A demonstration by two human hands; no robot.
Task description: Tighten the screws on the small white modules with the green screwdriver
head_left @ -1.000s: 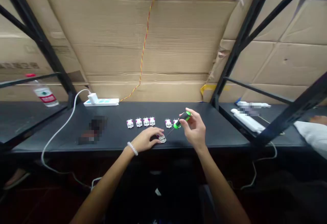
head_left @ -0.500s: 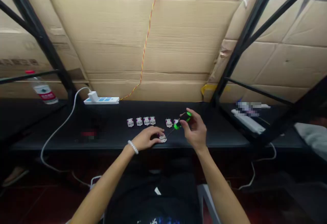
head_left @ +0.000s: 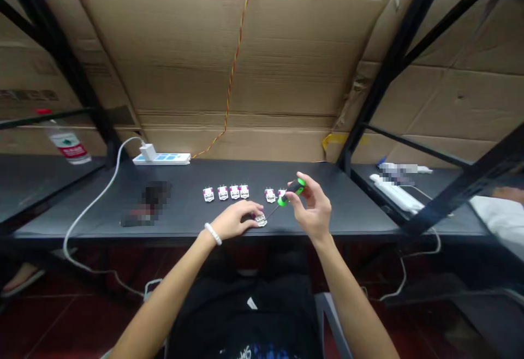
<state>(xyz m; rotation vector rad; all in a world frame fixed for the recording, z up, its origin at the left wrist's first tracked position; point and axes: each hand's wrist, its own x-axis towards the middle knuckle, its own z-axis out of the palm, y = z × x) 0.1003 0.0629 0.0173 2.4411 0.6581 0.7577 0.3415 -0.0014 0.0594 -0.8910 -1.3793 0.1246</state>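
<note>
My left hand [head_left: 239, 218] rests on the black tabletop [head_left: 180, 211], thumb and fingers closed on a small white part with purple bits [head_left: 261, 220]. In my right hand [head_left: 313, 206] is a screwdriver with a black and green handle [head_left: 295, 186], pinched between thumb and fingers. Its thin shaft slants down left, and the tip is at or close to the white part; whether they touch I cannot tell. Several like parts [head_left: 234, 192] stand in a row behind my left hand. Two more, one being a white part [head_left: 270, 195], lie beside the screwdriver, the other partly covered by it.
A power strip [head_left: 167, 159] with a white plug and cable lies at the back left. Dark blurred items [head_left: 143, 209] are on the left. A bottle [head_left: 69, 143] stands beyond the left black post. Another white strip [head_left: 395, 192] lies beyond the right post [head_left: 370, 97]. Cardboard [head_left: 286, 59] walls the back.
Both hands stay almost in place, still holding the white part and the screwdriver. The picture's brightness has shifted, with the tabletop lighter and the cardboard darker.
</note>
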